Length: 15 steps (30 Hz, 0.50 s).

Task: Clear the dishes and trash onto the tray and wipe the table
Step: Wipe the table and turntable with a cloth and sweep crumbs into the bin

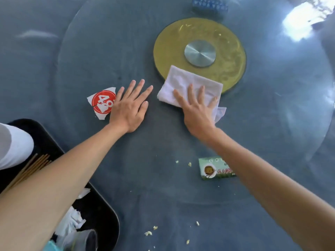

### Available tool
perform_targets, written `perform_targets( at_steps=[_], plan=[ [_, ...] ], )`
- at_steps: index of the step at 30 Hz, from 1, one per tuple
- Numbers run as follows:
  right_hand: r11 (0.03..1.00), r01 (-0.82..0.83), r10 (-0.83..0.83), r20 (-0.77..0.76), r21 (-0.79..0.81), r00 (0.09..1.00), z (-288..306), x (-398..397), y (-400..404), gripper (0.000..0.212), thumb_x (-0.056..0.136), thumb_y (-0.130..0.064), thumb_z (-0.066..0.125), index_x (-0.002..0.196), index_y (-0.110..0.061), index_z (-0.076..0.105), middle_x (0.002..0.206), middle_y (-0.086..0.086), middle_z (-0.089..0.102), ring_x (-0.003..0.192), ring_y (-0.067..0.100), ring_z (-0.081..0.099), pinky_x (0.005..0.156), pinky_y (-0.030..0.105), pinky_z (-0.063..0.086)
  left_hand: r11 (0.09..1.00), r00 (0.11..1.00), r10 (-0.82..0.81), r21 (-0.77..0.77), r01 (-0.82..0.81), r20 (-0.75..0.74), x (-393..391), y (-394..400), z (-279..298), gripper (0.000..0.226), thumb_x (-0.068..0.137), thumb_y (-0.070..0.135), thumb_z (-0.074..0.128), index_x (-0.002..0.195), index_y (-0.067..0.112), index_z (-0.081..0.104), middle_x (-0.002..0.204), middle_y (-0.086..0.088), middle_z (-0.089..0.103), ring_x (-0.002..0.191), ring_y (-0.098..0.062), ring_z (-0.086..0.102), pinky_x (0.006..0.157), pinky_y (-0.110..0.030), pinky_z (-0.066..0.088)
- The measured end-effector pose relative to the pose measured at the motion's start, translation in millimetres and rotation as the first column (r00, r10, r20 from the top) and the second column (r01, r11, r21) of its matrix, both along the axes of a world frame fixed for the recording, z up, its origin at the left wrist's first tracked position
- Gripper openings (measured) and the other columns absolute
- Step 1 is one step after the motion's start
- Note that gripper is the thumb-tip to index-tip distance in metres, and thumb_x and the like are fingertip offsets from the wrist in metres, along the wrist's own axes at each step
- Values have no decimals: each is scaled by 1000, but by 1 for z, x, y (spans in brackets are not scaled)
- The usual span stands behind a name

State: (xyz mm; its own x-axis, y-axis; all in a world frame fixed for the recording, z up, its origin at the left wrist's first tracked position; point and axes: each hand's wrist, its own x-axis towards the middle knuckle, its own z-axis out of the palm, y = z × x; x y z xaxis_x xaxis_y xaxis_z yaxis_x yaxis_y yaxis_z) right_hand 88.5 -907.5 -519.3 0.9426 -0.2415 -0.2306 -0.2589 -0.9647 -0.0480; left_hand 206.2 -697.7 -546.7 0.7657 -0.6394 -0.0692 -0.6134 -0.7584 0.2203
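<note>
Grey glass table [126, 42], crumbs [148, 233] at six o'clock. Right hand [197, 113] presses flat on a white cloth [183, 82] at twelve; left hand [129, 109] lies flat, released, touching a torn paper [101, 104] reading "48". Black tray [107, 214] at eight o'clock holds chopsticks [30, 169], crumpled napkins [70, 220] and a white dish [12, 145].

Right hand [197, 113] flat on white cloth [188, 84] (left hand [128, 109] beside)

A torn wrapper [101, 102] shows "48" in a red circle; the green card's [215, 168] print is unreadable.
</note>
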Motion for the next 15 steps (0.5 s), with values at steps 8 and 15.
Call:
perform_targets(
  at_steps=[8,15],
  plan=[
    [821,-415,433,46,391,900,32,-180,134,73,83,-34,61,150,-45,34,157,7,46,142,35,47,91,68,47,997,997,29,-79,-24,67,45,16,5,54,102,31,30,156,24,38,167,-8,25,155,-35,13,123,-56,14],
    [760,-56,-188,301,648,935,87,-63,-3,64,93,12,40,148,-19,54,151,5,55,136,14,52,115,22,33,959,975,154,-214,-187,-162,-52,-28,9,61,95,28,25,153,17,41,168,-12,19,156,-34,8,122,-59,11]
  ],
)
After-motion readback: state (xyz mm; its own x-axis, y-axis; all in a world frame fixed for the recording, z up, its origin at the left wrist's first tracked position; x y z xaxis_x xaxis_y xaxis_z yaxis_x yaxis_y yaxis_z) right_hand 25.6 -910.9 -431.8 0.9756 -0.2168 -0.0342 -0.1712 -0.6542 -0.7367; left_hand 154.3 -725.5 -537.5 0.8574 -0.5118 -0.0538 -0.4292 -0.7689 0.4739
